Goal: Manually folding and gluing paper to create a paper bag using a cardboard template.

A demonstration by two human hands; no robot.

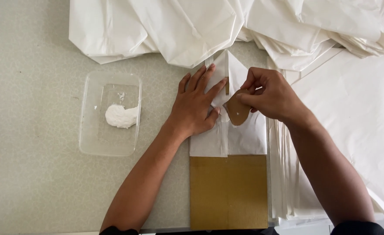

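While the left hand (195,106) presses flat, fingers spread, on a folded white paper bag (226,130) over a brown cardboard template (229,191), the right hand (268,95) pinches a small brown cardboard scraper (237,109). A clear paste tub (110,114) sits left on the speckled pale tabletop (30,130); white paper sheets (357,104) lie stacked to the right.

The table top (30,143) filling the left of the frame is pale grey-green with a fine speckled, veined pattern, and on it at centre left sits a clear, colourless plastic tray (110,114) holding a blob of bright white paste (121,116). The folded paper (226,130) at the centre and the paper heaps (244,26) across the top and right are plain white, unpatterned. The cardboard sheet (229,191) at bottom centre and the small rounded scrap (237,110) above it are flat golden brown.
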